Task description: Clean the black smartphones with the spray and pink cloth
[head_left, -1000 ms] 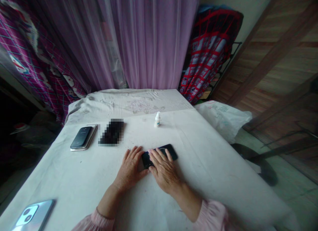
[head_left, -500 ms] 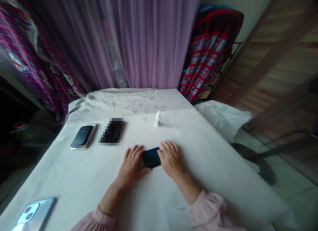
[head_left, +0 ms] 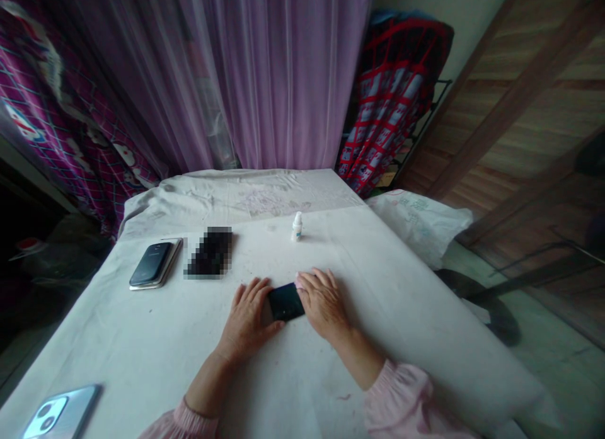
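A dark smartphone [head_left: 286,302] lies on the white cloth between my two hands. My left hand [head_left: 248,316] grips its left end, with the fingers along the far side and the thumb at the near edge. My right hand [head_left: 325,303] rests over the right end and covers that part of the screen. A small pale pink patch shows at its fingertips; whether it is a cloth I cannot make out. Beyond the phone stands a small white dropper bottle [head_left: 297,227], upright and touched by neither hand.
A white cloth [head_left: 189,344] covers the table. On its left lie a dark phone [head_left: 151,263] on top of a paler one, a pixelated dark object [head_left: 210,253], and a silvery-blue phone [head_left: 70,410] at the near corner. A plastic bag [head_left: 420,222] is past the right edge.
The whole view has shifted slightly. My right hand has slid a little to the left over the phone. My left hand keeps its place at the phone's left end.
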Available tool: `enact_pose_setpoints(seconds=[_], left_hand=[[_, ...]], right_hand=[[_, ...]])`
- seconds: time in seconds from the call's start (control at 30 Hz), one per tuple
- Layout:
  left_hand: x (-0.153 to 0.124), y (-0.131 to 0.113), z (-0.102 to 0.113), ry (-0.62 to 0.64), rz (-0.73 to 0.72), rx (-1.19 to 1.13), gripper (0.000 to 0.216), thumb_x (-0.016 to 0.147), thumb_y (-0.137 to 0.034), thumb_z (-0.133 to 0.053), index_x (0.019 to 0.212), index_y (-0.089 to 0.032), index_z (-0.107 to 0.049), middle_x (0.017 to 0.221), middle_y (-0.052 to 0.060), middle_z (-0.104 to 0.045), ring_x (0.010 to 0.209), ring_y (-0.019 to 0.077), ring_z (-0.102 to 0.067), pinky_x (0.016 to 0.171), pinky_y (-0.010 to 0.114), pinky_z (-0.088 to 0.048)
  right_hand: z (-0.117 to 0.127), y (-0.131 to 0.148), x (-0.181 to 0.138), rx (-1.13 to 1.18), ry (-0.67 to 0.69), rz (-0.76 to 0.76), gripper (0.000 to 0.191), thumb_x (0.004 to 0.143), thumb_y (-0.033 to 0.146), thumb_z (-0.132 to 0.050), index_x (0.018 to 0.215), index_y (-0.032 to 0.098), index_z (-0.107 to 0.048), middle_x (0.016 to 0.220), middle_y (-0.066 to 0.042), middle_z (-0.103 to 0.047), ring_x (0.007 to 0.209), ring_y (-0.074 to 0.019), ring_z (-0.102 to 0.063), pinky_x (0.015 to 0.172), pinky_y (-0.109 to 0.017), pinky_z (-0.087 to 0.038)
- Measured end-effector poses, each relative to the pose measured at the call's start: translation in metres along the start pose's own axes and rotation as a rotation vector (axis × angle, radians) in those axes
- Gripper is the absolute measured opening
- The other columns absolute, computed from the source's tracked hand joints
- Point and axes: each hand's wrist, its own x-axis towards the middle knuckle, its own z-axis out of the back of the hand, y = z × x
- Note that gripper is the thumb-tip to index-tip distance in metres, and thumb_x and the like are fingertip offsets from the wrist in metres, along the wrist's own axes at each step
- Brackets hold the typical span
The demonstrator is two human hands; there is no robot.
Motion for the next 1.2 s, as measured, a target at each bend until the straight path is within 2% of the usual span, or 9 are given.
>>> enact_pose_setpoints(seconds=[0.1,0.2,0.33,0.5,0.63,0.8,0.87,1.03,1.2], left_hand=[[0.001,-0.002,0.003,0.015,0.014,0.0,0.061,0.076,-0.048,-0.068,0.126,-0.02,-0.049,0.142,0.015,-0.049,0.135,0.0345,-0.037,0.11,0.059,-0.024],[0.001,-0.004,0.005,0.019,0.023,0.004,0.06,0.076,-0.047,-0.069,0.126,-0.02,-0.049,0.142,0.015,-0.049,0.135,0.0345,-0.038,0.111,0.059,-0.023],[0.001,-0.004,0.004,0.02,0.025,0.009,0.062,0.075,-0.05,-0.069,0.126,-0.02,-0.049,0.142,0.015,-0.049,0.135,0.0347,-0.038,0.11,0.059,-0.024],[0.002,-0.006,0.003,0.001,0.035,0.031,0.057,0.078,-0.042,-0.068,0.127,-0.019,-0.049,0.141,0.015,-0.049,0.135,0.0332,-0.038,0.111,0.058,-0.024],[0.002,-0.006,0.003,-0.003,0.034,0.024,0.059,0.078,-0.046,-0.067,0.128,-0.019,-0.049,0.142,0.015,-0.049,0.135,0.0336,-0.038,0.111,0.059,-0.024],[0.004,-0.006,0.005,0.016,0.042,0.015,0.064,0.08,-0.051,-0.065,0.133,-0.019,-0.047,0.143,0.015,-0.048,0.135,0.0341,-0.038,0.111,0.059,-0.023],[0.006,-0.007,0.004,0.015,0.052,0.025,0.064,0.081,-0.05,-0.064,0.134,-0.018,-0.046,0.143,0.015,-0.047,0.136,0.034,-0.037,0.111,0.06,-0.022],[0.008,-0.007,0.001,-0.003,0.065,0.033,0.064,0.079,-0.047,-0.067,0.133,-0.02,-0.048,0.142,0.014,-0.049,0.135,0.0326,-0.038,0.111,0.058,-0.023],[0.007,-0.007,0.0,-0.008,0.06,0.027,0.064,0.077,-0.044,-0.069,0.133,-0.021,-0.048,0.141,0.014,-0.05,0.134,0.0322,-0.039,0.111,0.059,-0.023]], right_hand=[[0.006,-0.026,-0.002,-0.046,-0.042,-0.072,0.04,0.099,0.028,-0.032,0.126,0.021,-0.06,0.126,-0.006,-0.063,0.125,-0.028,-0.044,0.112,-0.05,-0.022],[0.005,-0.033,-0.004,-0.058,-0.075,-0.092,0.042,0.099,0.027,-0.03,0.128,0.017,-0.058,0.129,-0.007,-0.061,0.125,-0.0297,-0.044,0.11,-0.049,-0.025],[-0.007,-0.006,-0.008,-0.01,-0.084,-0.074,0.041,0.098,0.028,-0.033,0.128,0.016,-0.058,0.131,-0.008,-0.06,0.127,-0.0271,-0.043,0.111,-0.048,-0.024],[-0.014,0.037,-0.017,0.056,0.053,0.113,0.042,0.098,0.033,-0.037,0.135,0.019,-0.051,0.143,-0.005,-0.048,0.136,-0.0223,-0.034,0.116,-0.046,-0.015],[-0.007,0.025,-0.02,0.021,0.093,0.088,0.042,0.098,0.033,-0.037,0.137,0.024,-0.049,0.145,-0.003,-0.046,0.138,-0.0232,-0.031,0.115,-0.049,-0.016],[-0.001,-0.008,-0.021,-0.056,0.011,-0.044,0.043,0.098,0.03,-0.033,0.138,0.023,-0.048,0.144,-0.005,-0.047,0.136,-0.0271,-0.034,0.112,-0.053,-0.02],[-0.002,-0.005,-0.024,-0.052,0.011,-0.029,0.043,0.098,0.029,-0.033,0.137,0.021,-0.049,0.144,-0.006,-0.048,0.136,-0.0263,-0.035,0.113,-0.051,-0.019],[-0.007,0.027,-0.021,0.021,0.095,0.123,0.042,0.098,0.033,-0.037,0.136,0.022,-0.05,0.144,-0.005,-0.047,0.137,-0.0226,-0.034,0.115,-0.048,-0.017],[-0.009,0.034,0.006,0.01,0.112,0.096,0.041,0.099,0.034,-0.035,0.135,0.022,-0.051,0.142,-0.006,-0.05,0.138,-0.0239,-0.034,0.114,-0.051,-0.017]])
